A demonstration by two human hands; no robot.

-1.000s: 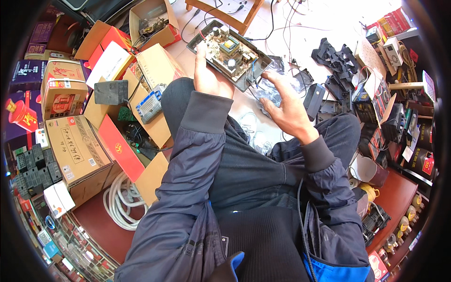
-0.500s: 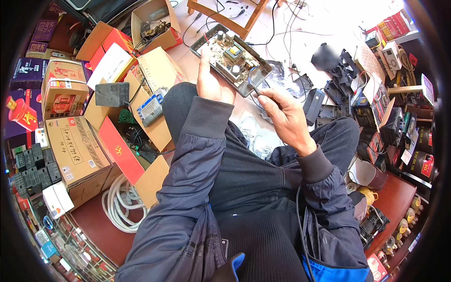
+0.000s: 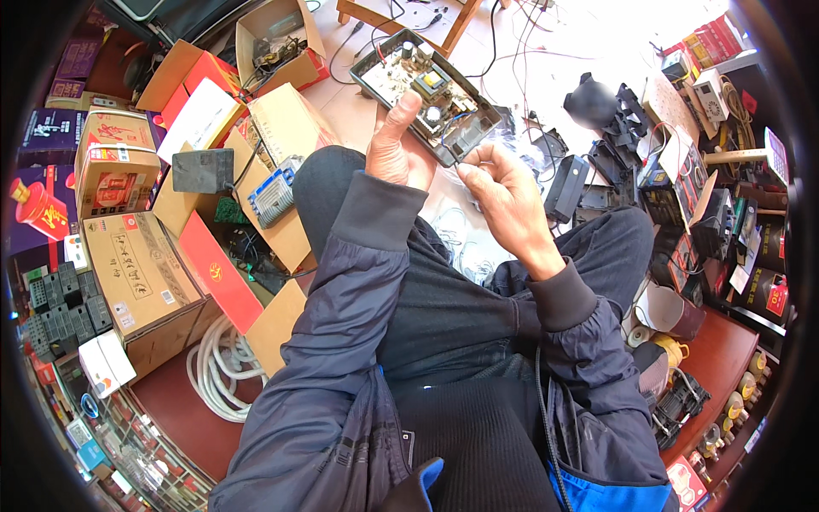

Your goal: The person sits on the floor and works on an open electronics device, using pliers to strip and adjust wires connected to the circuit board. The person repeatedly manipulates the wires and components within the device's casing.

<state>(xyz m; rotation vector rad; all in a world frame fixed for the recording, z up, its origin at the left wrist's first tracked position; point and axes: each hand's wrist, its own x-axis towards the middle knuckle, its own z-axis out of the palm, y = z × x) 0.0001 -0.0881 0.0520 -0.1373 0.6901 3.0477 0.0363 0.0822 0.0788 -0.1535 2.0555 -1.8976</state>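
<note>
Opened oblong black casing (image 3: 486, 122) with exposed circuit board (image 3: 409, 81), handheld

Location: tilted in the air beyond the knees, open side facing the wearer. Fitted with a yellow-topped transformer (image 3: 433, 80), cylindrical capacitors and a loose blue wire (image 3: 452, 122) at the right end.

Left hand (image 3: 394, 152): grasping the casing at its near long side, thumb up over the rim, palm and fingers beneath.

Right hand (image 3: 509, 198): thumb and forefinger pinched together at the near right corner, apparently on a thin dark lead (image 3: 455, 158); the fingertips hide most of it.

Handling notes, by judgement: support best taken from below, with the left thumb on the plastic rim and clear of the components, since capacitors may hold charge. Lead best moved lightly and in line with its exit; a sideways tug could strain a joint. Tilting the right end toward the light would help, as the right hand masks that corner.

Surroundings, right: clear plastic bag (image 3: 522, 152), crumpled, behind the right hand; black oblong block (image 3: 565, 188); heap of black plastic parts (image 3: 616, 158); wooden-handled hammer (image 3: 735, 157).

Surroundings, left: blue-and-silver finned module (image 3: 273, 196) on an open carton's flap; dark grey box (image 3: 203, 169); coiled white hose (image 3: 203, 375).

Obstructions: wooden frame (image 3: 456, 32) and strewn cables just beyond the casing, liable to snag a trailing lead; bag close under the right hand's working side.
</note>
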